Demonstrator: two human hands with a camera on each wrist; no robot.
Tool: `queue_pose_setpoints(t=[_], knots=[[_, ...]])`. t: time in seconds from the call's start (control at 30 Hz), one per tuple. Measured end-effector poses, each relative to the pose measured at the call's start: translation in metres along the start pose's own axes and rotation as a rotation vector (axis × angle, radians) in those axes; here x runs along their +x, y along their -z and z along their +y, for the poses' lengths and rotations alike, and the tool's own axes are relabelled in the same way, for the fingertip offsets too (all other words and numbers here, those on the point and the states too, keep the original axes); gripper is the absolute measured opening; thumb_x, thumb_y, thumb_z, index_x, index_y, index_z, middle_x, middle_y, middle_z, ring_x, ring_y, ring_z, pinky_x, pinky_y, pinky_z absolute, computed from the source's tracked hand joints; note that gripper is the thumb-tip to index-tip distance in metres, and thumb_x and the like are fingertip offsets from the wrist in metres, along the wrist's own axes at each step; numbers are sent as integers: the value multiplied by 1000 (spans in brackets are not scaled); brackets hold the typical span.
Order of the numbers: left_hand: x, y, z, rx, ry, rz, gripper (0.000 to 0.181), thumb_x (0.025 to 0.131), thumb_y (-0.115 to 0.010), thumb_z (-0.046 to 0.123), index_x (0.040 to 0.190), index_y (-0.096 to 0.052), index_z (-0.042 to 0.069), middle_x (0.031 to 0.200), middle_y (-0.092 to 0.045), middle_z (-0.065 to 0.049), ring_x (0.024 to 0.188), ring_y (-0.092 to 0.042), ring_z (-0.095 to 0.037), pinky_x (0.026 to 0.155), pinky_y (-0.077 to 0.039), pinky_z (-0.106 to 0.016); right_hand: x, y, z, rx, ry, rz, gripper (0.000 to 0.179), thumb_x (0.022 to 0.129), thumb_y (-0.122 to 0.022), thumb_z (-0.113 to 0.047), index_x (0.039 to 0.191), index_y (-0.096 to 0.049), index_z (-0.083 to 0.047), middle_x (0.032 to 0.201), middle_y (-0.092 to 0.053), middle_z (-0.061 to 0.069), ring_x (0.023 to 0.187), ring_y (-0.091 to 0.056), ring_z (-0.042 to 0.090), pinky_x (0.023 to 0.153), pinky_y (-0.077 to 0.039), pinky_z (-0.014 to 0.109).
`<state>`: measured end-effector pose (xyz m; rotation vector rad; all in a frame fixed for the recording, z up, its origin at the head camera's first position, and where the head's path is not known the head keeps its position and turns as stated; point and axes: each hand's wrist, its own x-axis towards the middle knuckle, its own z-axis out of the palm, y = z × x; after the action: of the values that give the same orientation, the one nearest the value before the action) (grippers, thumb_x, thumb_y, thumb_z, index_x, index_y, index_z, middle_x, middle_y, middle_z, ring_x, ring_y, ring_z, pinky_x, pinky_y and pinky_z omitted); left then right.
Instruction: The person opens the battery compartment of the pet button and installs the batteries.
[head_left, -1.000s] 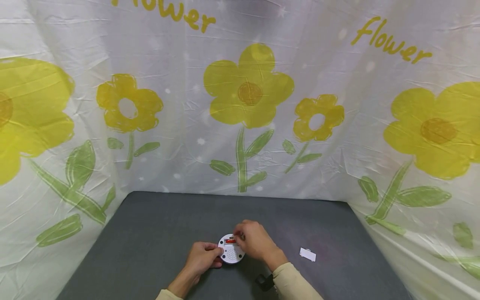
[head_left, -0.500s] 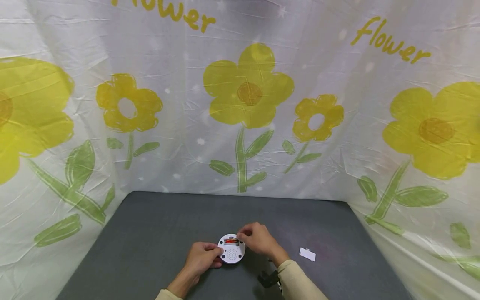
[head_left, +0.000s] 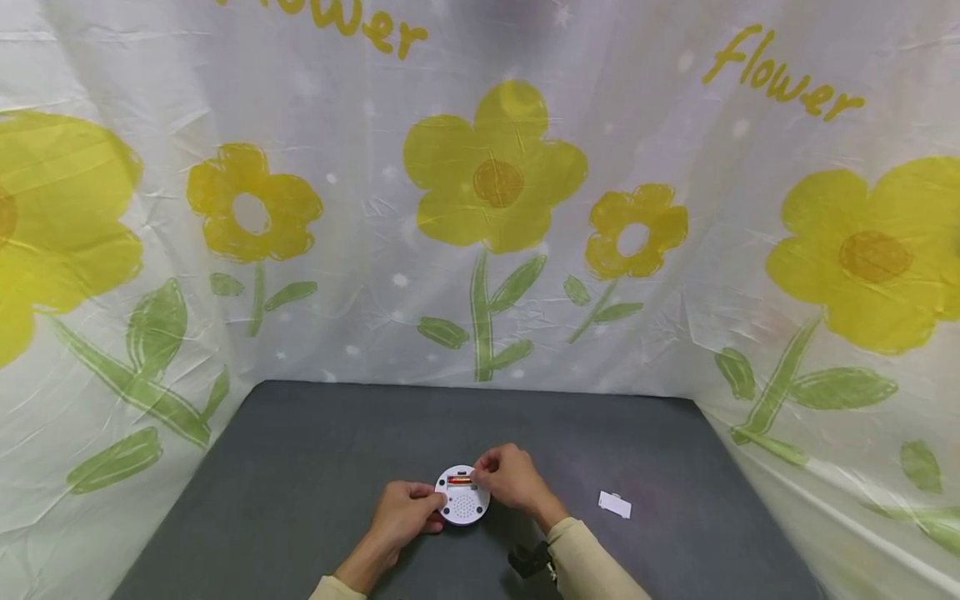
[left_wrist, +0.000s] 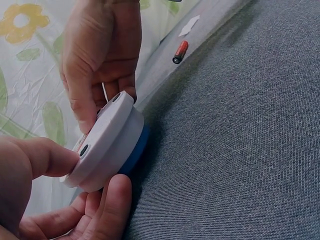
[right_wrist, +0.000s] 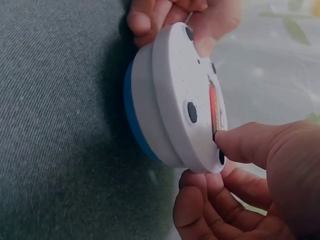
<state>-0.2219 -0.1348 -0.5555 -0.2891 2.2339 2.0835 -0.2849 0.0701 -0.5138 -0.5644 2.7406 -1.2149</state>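
We see the round white device (head_left: 471,515) near the front of the table (head_left: 337,442), battery side up, a red battery (right_wrist: 213,107) lying in its face; the left hand (head_left: 401,517) pinches its rim, likely to steady it; the right hand (head_left: 513,479) grips the opposite edge, thumb on the battery's end, perhaps for pressure; a loose battery (left_wrist: 180,51) and white cover (head_left: 615,505) lie rightward, seemingly within reach; below, we find dark grey weave; around, pale flower-printed curtains (head_left: 360,250).

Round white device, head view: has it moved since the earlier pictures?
No, no visible shift: the round white device keeps its place relative to the white rectangular piece on the table.
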Motion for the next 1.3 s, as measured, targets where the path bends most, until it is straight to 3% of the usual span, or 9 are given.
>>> queue_pose_setpoints(t=[0.23, 0.5, 0.73, 0.9, 1.07, 1.3], knots=[[2, -1, 2, 0, -6, 12, 31, 93, -76, 5, 115, -72, -17, 95, -78, -13, 72, -74, -14, 63, -69, -30, 1, 6, 0, -87, 79, -14, 7, 97, -77, -16, 94, -80, -10, 81, -74, -5, 72, -60, 4, 63, -51, 22], [2, -2, 1, -1, -8, 18, 32, 91, -77, 5, 115, -72, -16, 94, -78, -11, 70, -74, -14, 63, -68, -30, -4, 33, 11, -157, 129, -8, 10, 103, -74, -19, 102, -82, -12, 91, -77, -5, 81, -67, 6, 70, -58, 27], [1, -1, 1, -15, -8, 19, 34, 91, -76, 4, 116, -71, -18, 96, -78, -13, 72, -74, -14, 64, -69, -30, -15, 63, 11, -234, 168, 38, 5, 98, -77, -9, 98, -81, -7, 86, -77, -3, 77, -67, 10, 66, -57, 28], [0, -1, 2, -11, -6, 19, 33, 91, -76, 5, 115, -72, -17, 95, -78, -12, 71, -73, -14, 64, -69, -30, -22, 74, 18, -286, 163, 57, 3, 96, -79, -7, 97, -82, -6, 88, -79, -1, 78, -70, 12, 68, -60, 31], [-1, -1, 2, 2, 2, 21, 32, 91, -75, 4, 115, -72, -17, 94, -78, -11, 71, -74, -13, 63, -68, -29, -29, 78, 28, -322, 145, 30, 5, 94, -82, -9, 97, -81, -6, 87, -79, -2, 78, -71, 13, 68, -62, 33], [-1, -2, 2, 11, 7, 17, 32, 90, -74, 4, 115, -72, -16, 93, -78, -10, 72, -75, -14, 63, -69, -29, -44, 83, 39, -323, 146, -84, 4, 92, -84, -9, 93, -80, -8, 80, -75, -5, 70, -65, 7, 62, -56, 29]])
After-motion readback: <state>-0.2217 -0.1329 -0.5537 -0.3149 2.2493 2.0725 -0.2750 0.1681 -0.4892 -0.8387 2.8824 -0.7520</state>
